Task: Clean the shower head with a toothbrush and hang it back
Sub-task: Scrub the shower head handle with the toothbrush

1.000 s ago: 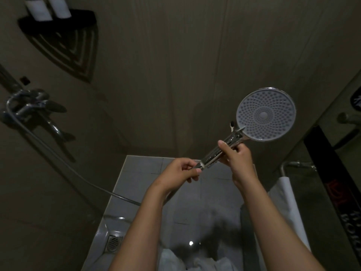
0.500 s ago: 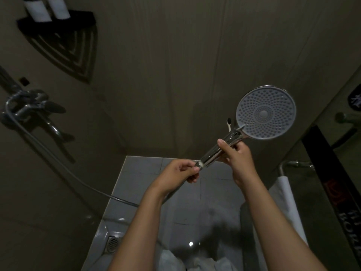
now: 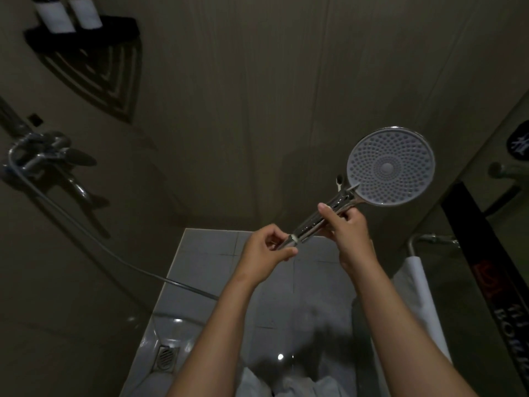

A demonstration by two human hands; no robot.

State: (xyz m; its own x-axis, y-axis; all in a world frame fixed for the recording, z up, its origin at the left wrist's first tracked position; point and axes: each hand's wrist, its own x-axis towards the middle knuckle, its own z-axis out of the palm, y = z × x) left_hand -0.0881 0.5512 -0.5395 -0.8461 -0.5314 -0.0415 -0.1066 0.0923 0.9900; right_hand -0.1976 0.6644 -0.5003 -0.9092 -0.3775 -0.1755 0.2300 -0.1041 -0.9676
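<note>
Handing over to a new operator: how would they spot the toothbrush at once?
Start at the round grey shower head with its dotted face, held up at right. Where its chrome handle meets the face, above the right hand, a thin pale toothbrush with a dark tip pokes up, far slimmer than the handle.

single view | head-worn wide-angle | looks forward, down | close to shower head (image 3: 390, 167)
</note>
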